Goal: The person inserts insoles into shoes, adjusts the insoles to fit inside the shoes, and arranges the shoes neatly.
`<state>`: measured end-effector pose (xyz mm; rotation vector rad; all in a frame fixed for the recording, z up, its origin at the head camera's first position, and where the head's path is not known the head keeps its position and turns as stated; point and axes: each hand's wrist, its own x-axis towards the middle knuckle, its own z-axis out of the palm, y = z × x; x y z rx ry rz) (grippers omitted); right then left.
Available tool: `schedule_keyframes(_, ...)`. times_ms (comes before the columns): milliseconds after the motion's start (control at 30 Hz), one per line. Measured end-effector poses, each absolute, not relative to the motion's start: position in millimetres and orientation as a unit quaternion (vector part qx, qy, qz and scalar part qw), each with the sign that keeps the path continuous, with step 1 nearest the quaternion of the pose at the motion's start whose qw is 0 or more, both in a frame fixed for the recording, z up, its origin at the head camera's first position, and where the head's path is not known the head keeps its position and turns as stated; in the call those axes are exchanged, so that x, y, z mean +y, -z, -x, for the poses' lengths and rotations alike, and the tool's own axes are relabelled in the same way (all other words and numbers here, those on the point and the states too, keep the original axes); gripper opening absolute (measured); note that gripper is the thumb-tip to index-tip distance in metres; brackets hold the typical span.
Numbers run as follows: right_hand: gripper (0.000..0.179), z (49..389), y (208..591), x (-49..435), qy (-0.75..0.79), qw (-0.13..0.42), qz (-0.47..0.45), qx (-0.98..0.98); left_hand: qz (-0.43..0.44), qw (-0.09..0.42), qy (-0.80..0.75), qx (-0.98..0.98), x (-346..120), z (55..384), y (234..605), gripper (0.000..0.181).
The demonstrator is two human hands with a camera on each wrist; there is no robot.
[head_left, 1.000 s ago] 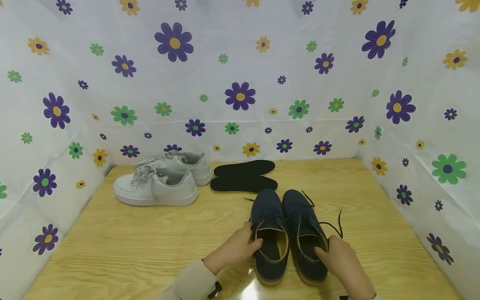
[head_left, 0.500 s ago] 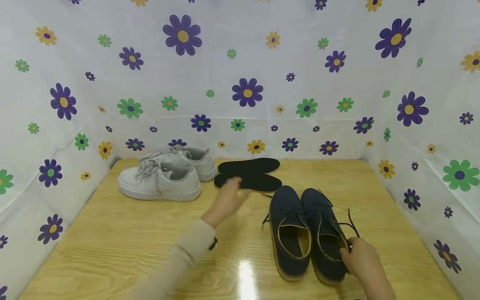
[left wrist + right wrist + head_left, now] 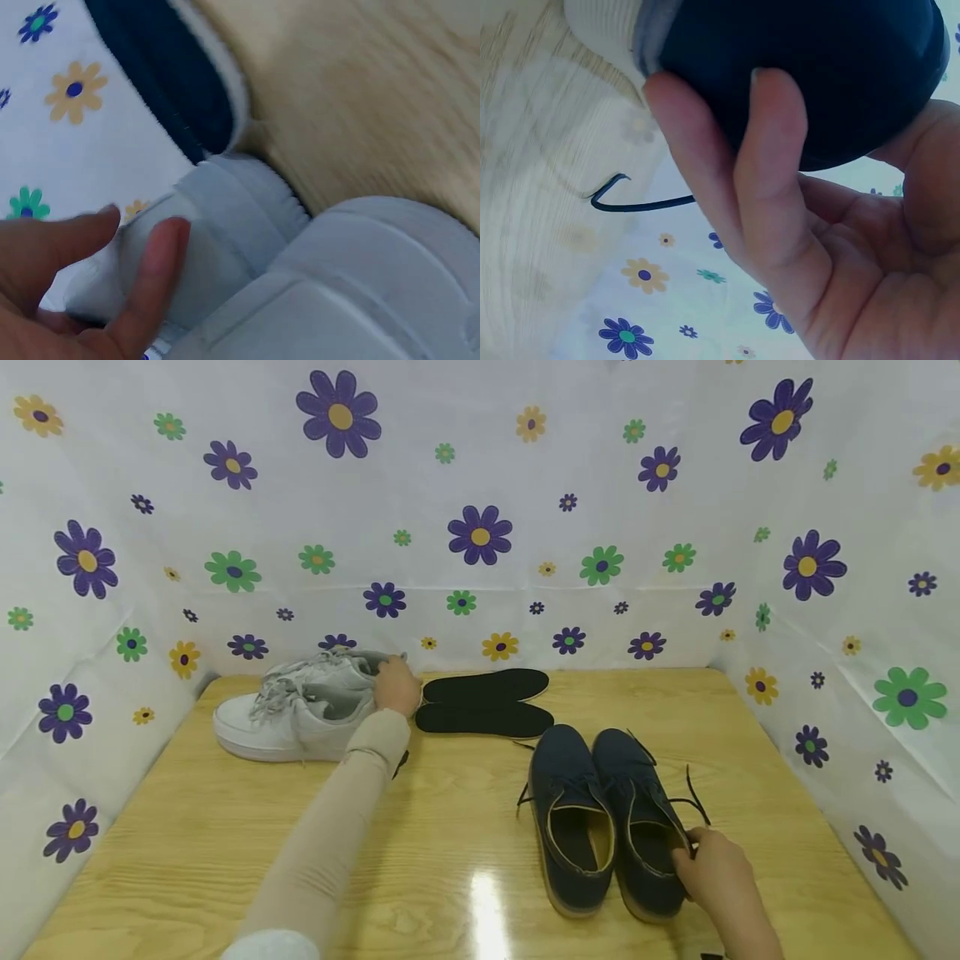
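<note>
My left hand [image 3: 397, 684] is at the heel of the farther white sneaker [image 3: 202, 240]. In the left wrist view its thumb and a finger are spread apart beside the collar, with the other fingers partly out of sight. The nearer white sneaker [image 3: 262, 727] stands in front, its laces loose. My right hand [image 3: 716, 868] grips the heel-side collar of the right navy shoe [image 3: 656, 893]; in the right wrist view two fingers [image 3: 772, 142] press its outer side. The left navy shoe [image 3: 562, 756] stands beside it, toe pointing away.
Two black insoles [image 3: 483, 719] lie between the sneakers and the navy shoes, near the back edge of the wooden table [image 3: 420, 860]. A black lace [image 3: 697, 797] trails right of the right navy shoe. A flower-printed curtain [image 3: 420, 493] encloses the back and sides.
My left hand has left the left navy shoe, crossed past the insoles, and reached the farther white sneaker's heel. The right hand keeps hold of the right navy shoe. The view has shifted slightly.
</note>
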<state>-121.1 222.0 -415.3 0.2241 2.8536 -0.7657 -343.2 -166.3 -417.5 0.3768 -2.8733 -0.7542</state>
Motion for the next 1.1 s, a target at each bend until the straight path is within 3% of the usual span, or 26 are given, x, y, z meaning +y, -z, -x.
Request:
schedule_keyframes(333, 0.039, 122.2, 414.7, 219.1, 0.265, 0.079, -0.087, 0.957, -0.076, 0.174, 0.261, -0.946, -174.5, 334.4, 418.5, 0.041)
schedule_keyframes(500, 0.041, 121.8, 414.7, 221.6, 0.262, 0.085, -0.099, 0.956, -0.036, 0.233, 0.303, -0.924, -178.3, 325.5, 397.9, 0.047)
schedule_keyframes(633, 0.041, 120.7, 416.6, 223.3, 0.259, 0.089, -0.101, 0.956, -0.011, 0.247, 0.320, -0.915, -181.6, 311.5, 382.1, 0.048)
schedule_keyframes(867, 0.040, 119.4, 419.8, 224.4, 0.262, 0.082, -0.104, 0.956, 0.140, 0.259, 0.307, -0.905, -173.9, 245.5, 374.2, 0.028)
schedule_keyframes(1100, 0.040, 119.7, 423.4, 222.9, 0.271, 0.083, -0.105, 0.953, 0.350, 0.252, 0.305, -0.849, -171.9, 153.6, 399.0, 0.032)
